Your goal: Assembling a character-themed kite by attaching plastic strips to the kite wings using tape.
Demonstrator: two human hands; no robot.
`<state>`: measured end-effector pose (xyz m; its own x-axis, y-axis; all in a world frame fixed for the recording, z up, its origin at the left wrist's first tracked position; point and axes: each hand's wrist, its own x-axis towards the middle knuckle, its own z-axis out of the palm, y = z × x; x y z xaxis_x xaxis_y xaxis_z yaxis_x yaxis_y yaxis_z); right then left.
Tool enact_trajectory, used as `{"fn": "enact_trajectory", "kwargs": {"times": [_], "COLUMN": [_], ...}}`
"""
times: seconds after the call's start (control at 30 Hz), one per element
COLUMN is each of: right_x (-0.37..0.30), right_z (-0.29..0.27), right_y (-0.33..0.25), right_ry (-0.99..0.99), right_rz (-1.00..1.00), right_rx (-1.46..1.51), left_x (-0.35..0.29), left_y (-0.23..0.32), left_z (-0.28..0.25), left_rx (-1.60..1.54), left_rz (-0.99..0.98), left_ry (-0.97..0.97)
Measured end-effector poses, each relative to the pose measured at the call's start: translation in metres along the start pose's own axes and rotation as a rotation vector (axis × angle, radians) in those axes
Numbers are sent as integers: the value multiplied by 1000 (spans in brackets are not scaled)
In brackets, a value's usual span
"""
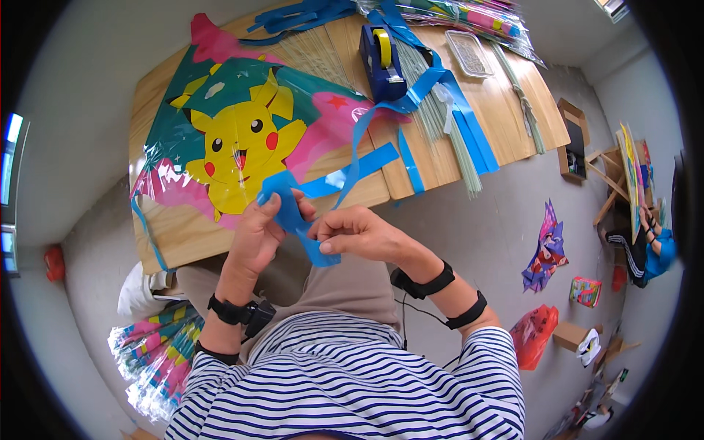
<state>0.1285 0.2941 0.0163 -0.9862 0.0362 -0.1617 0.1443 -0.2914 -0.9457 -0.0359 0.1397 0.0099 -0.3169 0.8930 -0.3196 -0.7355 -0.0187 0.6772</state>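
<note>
Above my lap, near the table's front edge, a folded blue plastic strip (286,214) is between my two hands. My left hand (258,233) grips its upper part, thumb on top. My right hand (361,233), fingers curled, pinches the strip near its lower end, which hangs below the fingertips. A kite-shaped printed sheet (242,147) in green and pink, with a yellow cartoon figure, lies on the table (198,238) just beyond my left hand. More blue strip (352,174) trails over the tabletop behind my hands.
A dark blue tape dispenser (383,82) with a yellow roll stands at the back. Around it lie bundled thin sticks (463,165), a clear plastic box (469,53) and blue strips (475,136). Printed kite sheets (165,359) are stacked at lower left. Another person (655,253) works far right.
</note>
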Motion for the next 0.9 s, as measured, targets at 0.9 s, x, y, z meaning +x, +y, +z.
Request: {"fn": "enact_trajectory", "kwargs": {"times": [0.9], "right_x": [24], "right_z": [104], "right_y": [59], "right_ry": [-430], "right_rz": [348], "right_rx": [-146], "left_x": [-133], "left_y": [98], "left_z": [-83], "left_rx": [228], "left_rz": [130], "left_ry": [-8]}}
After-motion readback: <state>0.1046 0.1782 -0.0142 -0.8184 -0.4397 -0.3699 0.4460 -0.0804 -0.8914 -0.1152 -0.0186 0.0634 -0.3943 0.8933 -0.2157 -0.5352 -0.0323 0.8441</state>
